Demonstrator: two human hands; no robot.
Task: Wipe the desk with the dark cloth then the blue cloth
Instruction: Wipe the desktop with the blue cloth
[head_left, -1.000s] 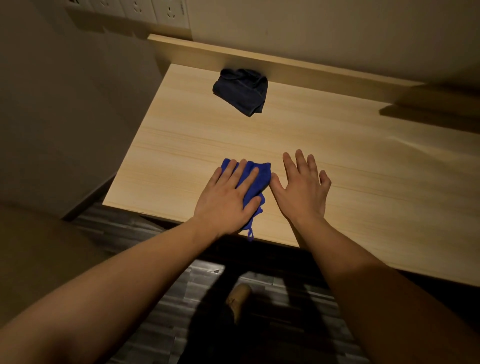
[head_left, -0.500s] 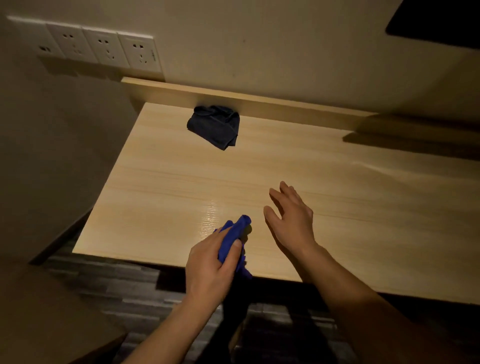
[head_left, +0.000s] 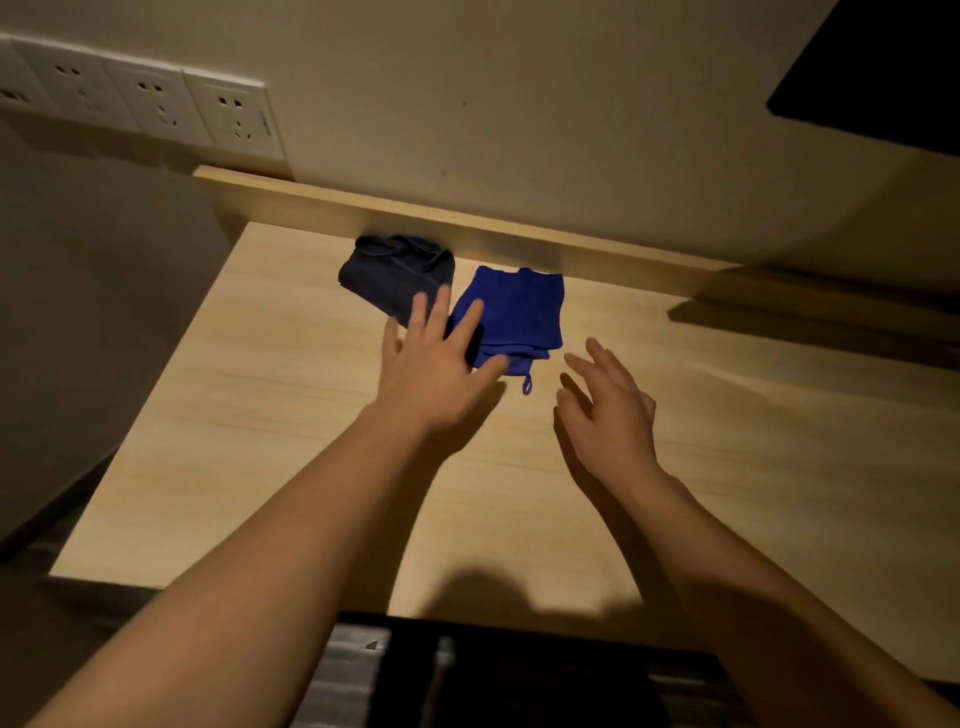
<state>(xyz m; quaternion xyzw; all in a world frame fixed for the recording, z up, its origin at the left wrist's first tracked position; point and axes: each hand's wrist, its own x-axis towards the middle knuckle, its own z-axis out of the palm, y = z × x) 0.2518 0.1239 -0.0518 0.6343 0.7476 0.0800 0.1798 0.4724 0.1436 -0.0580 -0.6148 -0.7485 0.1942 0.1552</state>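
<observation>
Now both cloths lie by the worktop (head_left: 311, 467) back edge; the spread left hand (head_left: 434, 371) overlaps the blue cloth (head_left: 519, 306) and dark cloth (head_left: 395, 275), risking dragging either, while the right hand (head_left: 605, 410) hovers open, empty.

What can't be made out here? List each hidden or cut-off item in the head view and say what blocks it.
- Dark cloth: its near corner is hidden behind the left hand.
- Blue cloth: its near-left part is covered by the left hand's fingers; contact is unclear.
- Wall sockets: the leftmost is cut by the frame edge.
- Black panel, upper right: cut off by the edge, unidentifiable.
- Right hand: the palm faces away.
</observation>
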